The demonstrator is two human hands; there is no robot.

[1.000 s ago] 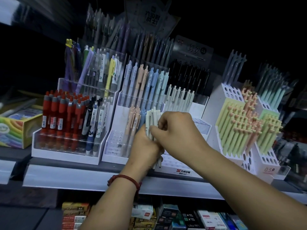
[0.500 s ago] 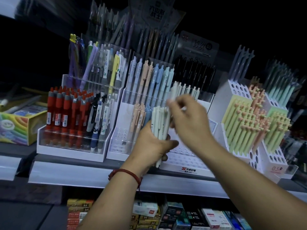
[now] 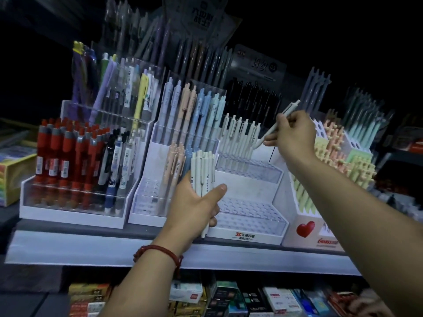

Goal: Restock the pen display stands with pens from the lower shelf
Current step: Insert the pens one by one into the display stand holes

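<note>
- Dim shop shelving is carrying a row of pen display stands along its upper shelf (image 3: 91, 252), while boxed stock (image 3: 229, 298) is sitting on the lower shelf beneath.
- At far left, a clear stand is holding densely packed red pens (image 3: 66, 156); it appears to be needing no refill.
- Beside it, a stepped stand is displaying pastel pens (image 3: 183, 115) in its upper rows, with several front holes lying open.
- In front of that stand's right edge, the left hand (image 3: 194, 207) is gripping a bundle of pale pens (image 3: 202, 170) upright, fingers and thumb wrapping the barrels.
- Next along, the white tiered stand (image 3: 249, 216) is holding its rear-row pens (image 3: 240, 136) in the back tier only; the middle and front tiers are showing bare holes.
- Above that stand's right end, the right hand (image 3: 295, 133) is pinching a single pale pen (image 3: 288, 110), tilted, tip pointing down-left toward the rear row and not yet seated.
- At far right, a block stand is presenting yellow and peach pens (image 3: 338, 156), largely filled.
- Progress judgement: restocking of the white stand is running at an early stage, with one tier partly filled and the bundle and two tiers remaining.
</note>
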